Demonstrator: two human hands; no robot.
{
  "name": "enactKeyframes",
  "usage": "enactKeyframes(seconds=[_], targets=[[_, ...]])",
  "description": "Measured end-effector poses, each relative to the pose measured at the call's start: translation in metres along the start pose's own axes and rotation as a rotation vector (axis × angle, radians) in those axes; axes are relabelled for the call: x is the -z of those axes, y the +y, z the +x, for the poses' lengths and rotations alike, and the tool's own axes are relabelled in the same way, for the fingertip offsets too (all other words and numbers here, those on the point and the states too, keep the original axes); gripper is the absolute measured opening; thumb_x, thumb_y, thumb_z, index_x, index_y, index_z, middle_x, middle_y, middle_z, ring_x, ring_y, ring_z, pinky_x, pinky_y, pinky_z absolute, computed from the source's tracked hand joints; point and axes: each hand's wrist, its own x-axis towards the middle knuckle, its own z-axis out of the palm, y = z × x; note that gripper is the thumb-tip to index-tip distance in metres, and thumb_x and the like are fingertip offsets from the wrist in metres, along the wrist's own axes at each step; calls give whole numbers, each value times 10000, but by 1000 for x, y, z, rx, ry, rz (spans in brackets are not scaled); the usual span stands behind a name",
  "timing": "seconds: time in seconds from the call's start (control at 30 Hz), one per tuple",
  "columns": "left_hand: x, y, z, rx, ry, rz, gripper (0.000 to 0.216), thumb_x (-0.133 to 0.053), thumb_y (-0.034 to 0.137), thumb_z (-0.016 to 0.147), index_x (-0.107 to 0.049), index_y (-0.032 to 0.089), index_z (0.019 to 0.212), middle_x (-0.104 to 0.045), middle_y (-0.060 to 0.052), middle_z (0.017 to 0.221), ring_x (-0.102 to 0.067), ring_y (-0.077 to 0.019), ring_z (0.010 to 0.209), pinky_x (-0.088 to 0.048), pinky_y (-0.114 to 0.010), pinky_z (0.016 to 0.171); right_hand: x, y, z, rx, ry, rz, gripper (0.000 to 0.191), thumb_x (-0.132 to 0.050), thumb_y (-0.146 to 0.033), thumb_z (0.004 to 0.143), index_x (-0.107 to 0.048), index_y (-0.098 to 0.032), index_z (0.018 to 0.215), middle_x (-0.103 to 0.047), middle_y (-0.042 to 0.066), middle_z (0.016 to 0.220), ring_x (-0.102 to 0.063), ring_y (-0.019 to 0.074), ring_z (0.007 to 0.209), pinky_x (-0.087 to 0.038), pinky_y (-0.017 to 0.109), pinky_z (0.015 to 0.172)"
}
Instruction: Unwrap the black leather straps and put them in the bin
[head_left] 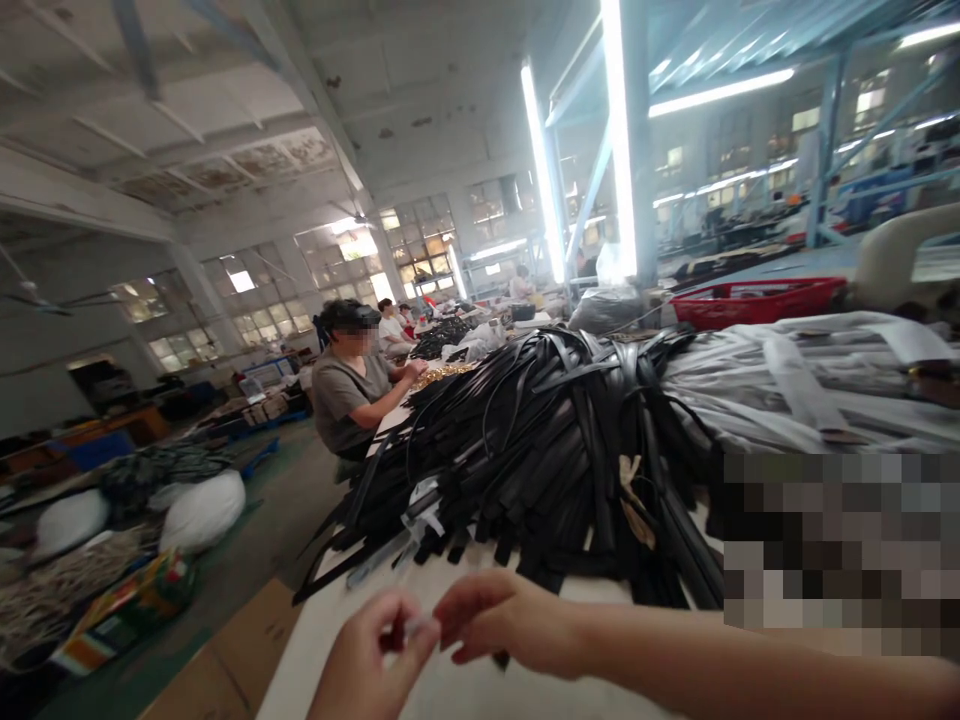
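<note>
My left hand (375, 655) is low in the middle of the view, thumb and forefinger pinched together. A small pale bit shows at its fingertips, too small and blurred to name. Just to the right, my right hand (517, 625) reaches in with curved fingers, thumb and fingers apart, its tips close to the left hand's pinch. Whether the two hands touch I cannot tell. Beyond them a large heap of flat black straps (517, 430) lies on the white table (315, 650), with a tan tie (636, 500) among them.
White-wrapped strips (817, 370) and a red basket (757, 303) are at the right. A seated person (349, 375) works along the table's left side near gold-coloured pieces (442, 375). Cardboard (225, 660) and white sacks (202, 510) lie on the floor at left.
</note>
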Motion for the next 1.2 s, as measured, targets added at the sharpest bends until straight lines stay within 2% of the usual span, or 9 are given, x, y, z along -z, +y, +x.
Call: enactKeyframes(seconds=[0.13, 0.27, 0.43, 0.6, 0.73, 0.8, 0.9, 1.07, 1.2], targets=[[-55, 33, 74, -30, -55, -158, 286, -646, 425, 696, -509, 196, 595, -490, 28, 554, -481, -164, 558, -363, -274, 545, 40, -16, -1, 54, 279, -35, 238, -524, -88, 506, -600, -153, 722, -596, -26, 652, -596, 133, 667, -484, 247, 619], [-87, 30, 104, -47, -116, -241, 318, -657, 455, 698, -492, 193, 626, -458, 38, 591, -447, -147, 586, -356, -258, 559, 73, -19, -2, 11, 341, 39, 235, -648, -143, 544, -587, -148, 770, -584, -46, 658, -547, 83, 590, -476, 214, 576], [-97, 6, 99, 69, -215, -522, 401, -744, 496, 657, -478, 197, 642, -454, 54, 593, -410, -119, 566, -326, -226, 535, 80, -7, -4, -10, 339, -8, 377, -813, -372, 545, -553, -136, 683, -543, -58, 556, -471, 51, 484, -403, 174, 459], [-100, 4, 89, 210, -277, -733, 567, -799, 484, 622, -297, 221, 592, -517, 44, 576, -417, -97, 528, -322, -206, 518, 76, -5, -7, -54, 352, 36, 449, -820, -460, 535, -533, -148, 681, -555, -57, 533, -473, 52, 426, -399, 180, 425], [-100, 8, 86, 259, -347, -797, 522, -870, 469, 534, -462, 199, 715, -515, 63, 585, -409, -74, 498, -269, -179, 477, 77, -3, -8, -46, 406, 58, 402, -783, -428, 580, -524, -160, 729, -531, -70, 481, -464, 63, 392, -388, 182, 403], [-100, 10, 86, 217, -326, -761, 505, -889, 451, 507, -537, 173, 738, -563, 37, 628, -479, -91, 562, -332, -182, 518, 78, -2, -9, -65, 427, 56, 365, -761, -399, 604, -528, -158, 750, -517, -76, 465, -465, 66, 391, -384, 180, 408], [-101, 11, 87, 186, -256, -712, 430, -852, 455, 580, -546, 164, 662, -580, 26, 605, -514, -102, 574, -381, -192, 550, 80, 0, -10, -104, 436, 36, 319, -737, -350, 612, -535, -151, 758, -540, -63, 484, -484, 67, 404, -376, 174, 414], [-103, 10, 88, 256, -128, -777, 448, -856, 444, 571, -511, 170, 648, -610, 28, 590, -547, -101, 552, -440, -193, 565, 80, 0, -11, -105, 424, 28, 241, -667, -239, 597, -518, -154, 766, -544, -65, 475, -494, 73, 408, -374, 171, 411], [-101, 11, 89, 242, -87, -756, 442, -883, 406, 526, -530, 162, 628, -596, 39, 545, -549, -97, 526, -434, -181, 543, 84, 4, -11, -79, 360, 90, 365, -714, -217, 566, -495, -156, 852, -574, -70, 563, -504, 64, 420, -398, 171, 416]])
